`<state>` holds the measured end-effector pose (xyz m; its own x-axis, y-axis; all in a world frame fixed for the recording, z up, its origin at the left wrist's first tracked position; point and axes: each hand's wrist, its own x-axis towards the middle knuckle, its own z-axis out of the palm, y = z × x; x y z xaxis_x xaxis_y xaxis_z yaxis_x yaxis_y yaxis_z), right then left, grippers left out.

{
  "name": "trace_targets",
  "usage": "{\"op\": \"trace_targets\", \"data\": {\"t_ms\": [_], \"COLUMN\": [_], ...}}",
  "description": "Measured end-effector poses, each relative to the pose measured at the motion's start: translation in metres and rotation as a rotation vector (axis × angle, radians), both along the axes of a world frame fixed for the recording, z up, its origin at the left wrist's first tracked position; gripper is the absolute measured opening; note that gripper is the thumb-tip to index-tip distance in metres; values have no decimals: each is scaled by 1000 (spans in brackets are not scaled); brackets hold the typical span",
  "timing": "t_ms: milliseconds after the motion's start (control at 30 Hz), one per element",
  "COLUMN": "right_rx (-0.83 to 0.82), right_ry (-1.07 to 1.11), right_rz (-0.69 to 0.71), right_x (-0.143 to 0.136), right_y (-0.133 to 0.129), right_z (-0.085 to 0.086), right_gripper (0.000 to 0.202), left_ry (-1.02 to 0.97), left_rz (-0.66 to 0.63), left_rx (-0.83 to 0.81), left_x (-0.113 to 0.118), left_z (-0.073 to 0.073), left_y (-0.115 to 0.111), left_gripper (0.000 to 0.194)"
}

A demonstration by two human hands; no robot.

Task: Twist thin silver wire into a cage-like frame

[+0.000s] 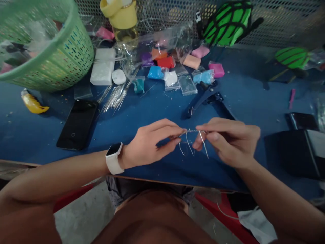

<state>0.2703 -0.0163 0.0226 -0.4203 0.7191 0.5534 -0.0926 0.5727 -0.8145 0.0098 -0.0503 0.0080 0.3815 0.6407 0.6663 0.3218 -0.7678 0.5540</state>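
Note:
Between my two hands is a twisted silver wire frame (191, 131) with several thin wire legs hanging down from it. My left hand (154, 140) pinches its left end between thumb and fingertips; a smartwatch with a white strap (114, 158) is on that wrist. At the other end, my right hand (228, 137) grips the wire between thumb and fingers. Just beyond the hands lie dark-handled pliers (203, 100), their handles partly behind my right hand. A bundle of straight loose wires (117, 96) rests farther left on the blue table.
A green basket (76, 44) stands at the back left, near a black phone (77, 125). Several small clay packets (166, 62) lie along the back. Green-and-black striped shapes (228, 23) lean at the back right. A black box (296, 152) sits at the right.

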Motion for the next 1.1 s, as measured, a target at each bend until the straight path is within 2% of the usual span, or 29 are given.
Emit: {"op": "trace_targets", "data": {"t_ms": [200,367,500,700,867,1000,1100], "right_rx": [-299,-476,-493,-389,-497,-616,-510], "right_ry": [124,168,144,20,50,98,72], "right_rz": [-5,12,-18,-217,-137,-67,-88], "right_x": [-5,-7,-7,-9,-11,-13,-13], "right_y": [-1,-1,1,2,6,10,10], "right_z": [-11,-13,-17,-18,-16,-20,-21], "right_gripper": [13,11,11,15,20,27,24], "left_ry": [-31,-40,-76,-130,-147,-175,-165], "left_rz": [-45,-62,-50,-28,-44,-102,-58], "left_rx": [-11,-34,-131,-334,-459,-469,-432], "left_x": [-3,-4,-4,-2,-4,-7,-7], "left_z": [3,3,3,4,4,4,3], "left_y": [7,12,13,13,17,21,22], "left_gripper": [13,15,14,12,14,15,15]}}
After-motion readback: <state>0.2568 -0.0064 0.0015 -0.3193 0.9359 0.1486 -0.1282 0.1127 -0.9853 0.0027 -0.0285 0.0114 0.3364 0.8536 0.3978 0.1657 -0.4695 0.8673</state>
